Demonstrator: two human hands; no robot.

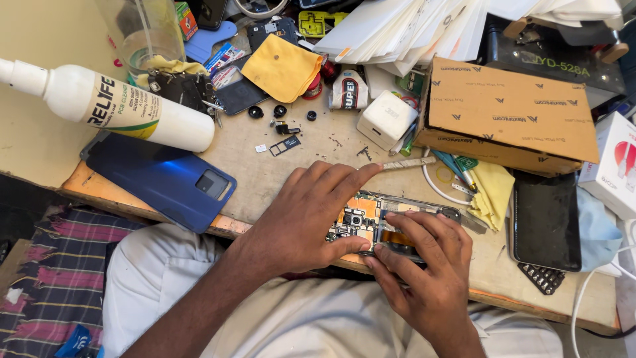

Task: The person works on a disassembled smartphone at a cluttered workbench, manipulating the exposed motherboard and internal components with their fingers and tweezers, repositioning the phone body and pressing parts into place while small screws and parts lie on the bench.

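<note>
An opened phone (366,219) with its circuit board and camera module showing lies near the front edge of the workbench (265,166). My left hand (305,212) covers its left end, fingers stretched over the top and thumb under the near edge. Over the right half of the phone rests my right hand (424,265), fingertips pressing on the board and an orange flex strip. The phone's blue back cover (159,179) lies apart at the left. Small black parts and a card tray (283,144) are scattered behind the hands.
A white squeeze bottle (112,106) lies on its side at the left. A cardboard box (510,113), white charger (386,119), yellow cloths (281,66), a dark phone screen (546,222) and a stack of papers (397,26) crowd the back and right.
</note>
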